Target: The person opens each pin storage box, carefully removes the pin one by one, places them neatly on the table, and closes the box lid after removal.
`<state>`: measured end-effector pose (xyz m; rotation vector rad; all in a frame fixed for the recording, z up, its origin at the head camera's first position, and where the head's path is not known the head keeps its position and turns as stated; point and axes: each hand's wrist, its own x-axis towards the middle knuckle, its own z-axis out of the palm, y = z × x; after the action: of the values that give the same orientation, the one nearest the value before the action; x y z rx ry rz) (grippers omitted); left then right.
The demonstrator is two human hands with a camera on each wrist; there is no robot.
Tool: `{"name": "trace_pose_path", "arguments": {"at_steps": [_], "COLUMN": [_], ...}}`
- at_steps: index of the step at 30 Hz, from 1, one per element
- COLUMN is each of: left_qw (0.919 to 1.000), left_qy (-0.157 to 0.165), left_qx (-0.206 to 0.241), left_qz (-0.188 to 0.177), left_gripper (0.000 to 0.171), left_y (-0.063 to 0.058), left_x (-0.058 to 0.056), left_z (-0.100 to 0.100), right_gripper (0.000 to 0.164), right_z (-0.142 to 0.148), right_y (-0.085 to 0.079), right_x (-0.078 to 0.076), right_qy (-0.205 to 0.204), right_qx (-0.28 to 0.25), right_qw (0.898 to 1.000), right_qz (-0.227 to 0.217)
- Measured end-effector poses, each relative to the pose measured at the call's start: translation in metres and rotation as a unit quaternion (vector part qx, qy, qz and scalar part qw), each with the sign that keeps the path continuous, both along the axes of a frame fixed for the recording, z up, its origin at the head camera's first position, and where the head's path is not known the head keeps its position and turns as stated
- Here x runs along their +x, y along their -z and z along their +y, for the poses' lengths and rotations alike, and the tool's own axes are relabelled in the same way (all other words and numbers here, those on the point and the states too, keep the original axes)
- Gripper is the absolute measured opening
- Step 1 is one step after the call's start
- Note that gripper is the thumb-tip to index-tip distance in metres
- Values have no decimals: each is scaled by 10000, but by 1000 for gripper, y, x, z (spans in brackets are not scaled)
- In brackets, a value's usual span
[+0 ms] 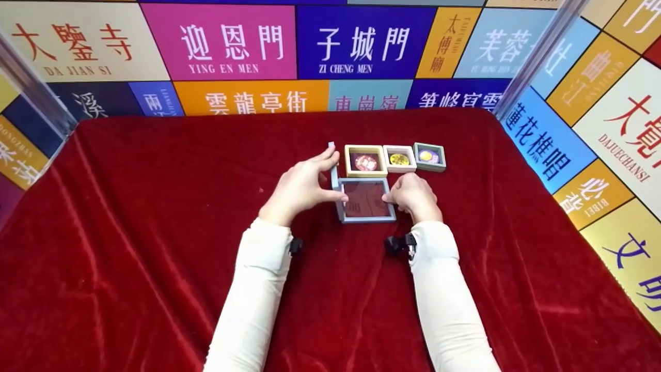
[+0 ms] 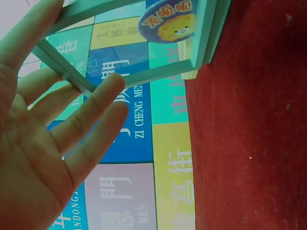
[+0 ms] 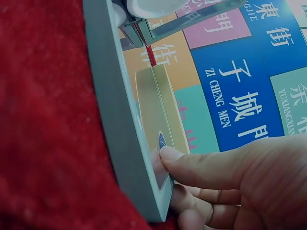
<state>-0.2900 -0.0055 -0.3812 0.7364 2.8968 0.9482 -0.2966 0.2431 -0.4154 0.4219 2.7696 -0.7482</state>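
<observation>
A blue-grey display frame [image 1: 367,221] with clear film stands opened on the red cloth, one half flat, the other upright at its left. My left hand [image 1: 304,181] holds the upright half [image 1: 333,173], thumb on the inner side, fingers at its outer edge. At the flat half's right rim, my right hand [image 1: 415,196] grips the frame; in the right wrist view its thumb [image 3: 206,165] lies against the film and its fingers curl outside the rim. A round blue badge [image 2: 168,21] with a yellow lion face shows within the frame's outline in the left wrist view.
Behind the frame stand a yellow box [image 1: 365,174], a pink box [image 1: 400,169] and a green box [image 1: 431,167], each with a round badge inside. The red cloth [image 1: 155,232] is wrinkled. Printed panels [image 1: 232,41] with lettering close off the back and sides.
</observation>
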Motion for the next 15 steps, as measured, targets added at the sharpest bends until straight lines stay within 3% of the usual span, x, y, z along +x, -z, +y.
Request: {"name": "trace_pose_path", "arguments": {"at_steps": [6,12,15], "left_qw": [9999,9990,9986], "left_qy": [148,351,422], "left_qx": [-65,-260,-301], "left_qz": [-49,96,132], "left_gripper": [92,96,96], "left_y": [-2,0,2], "left_x": [1,4,4], "left_z": [3,10,12], "right_gripper": [20,19,19], "right_z": [0,-5,-13], "right_y": [-3,-4,-5], "right_x": [0,0,2], "right_qy": [1,-21,-226], "right_qx": [47,456,754], "right_qw": [10000,9987,9960], "right_qz": [43,237,424]}}
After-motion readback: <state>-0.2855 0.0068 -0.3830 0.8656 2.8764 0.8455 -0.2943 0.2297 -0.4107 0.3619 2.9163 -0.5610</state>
